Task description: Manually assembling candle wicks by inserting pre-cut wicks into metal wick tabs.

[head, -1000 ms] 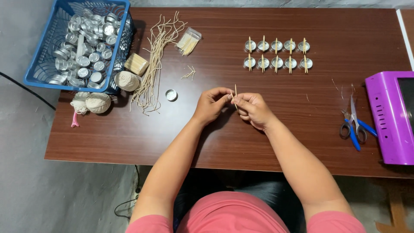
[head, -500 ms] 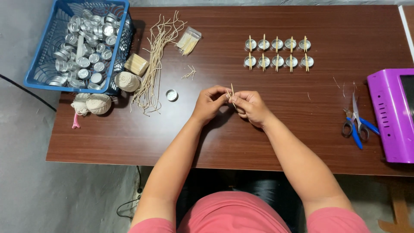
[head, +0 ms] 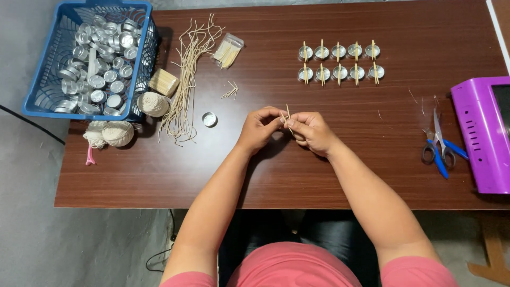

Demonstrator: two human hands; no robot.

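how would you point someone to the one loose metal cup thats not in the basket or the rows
Start at the blue basket of metal cups on the table's left end. Just right of it lies a spread of cut strings. The loose cup sits alone right of the strings, with no stick across it, unlike the two rows.

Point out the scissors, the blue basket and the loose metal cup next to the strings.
scissors (head: 438, 139): head view, at the pivot where the blades cross.
blue basket (head: 44, 79): head view, on its left wall.
loose metal cup (head: 209, 119): head view, at the centre of the cup.
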